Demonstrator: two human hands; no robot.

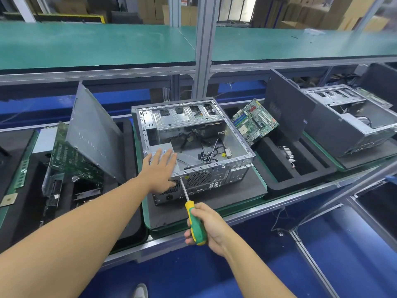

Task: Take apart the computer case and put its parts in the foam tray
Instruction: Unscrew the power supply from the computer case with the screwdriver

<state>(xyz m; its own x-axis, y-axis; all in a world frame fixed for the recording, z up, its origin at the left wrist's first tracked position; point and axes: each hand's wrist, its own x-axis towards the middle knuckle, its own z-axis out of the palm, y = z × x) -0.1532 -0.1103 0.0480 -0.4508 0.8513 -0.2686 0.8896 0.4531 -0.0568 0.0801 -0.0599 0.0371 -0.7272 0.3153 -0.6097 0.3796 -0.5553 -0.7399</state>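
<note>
An open grey computer case lies on its side on a dark mat in the middle of the bench, with loose cables inside. My left hand rests flat, fingers straight, on the silver power supply at the case's near left corner. My right hand grips a green and yellow screwdriver; its tip meets the rear panel just right of my left hand. A green motherboard leans in the black foam tray to the right.
A grey side panel leans against another foam tray at the left, which holds a circuit board and other parts. A second opened case stands at the far right. A green shelf runs overhead behind.
</note>
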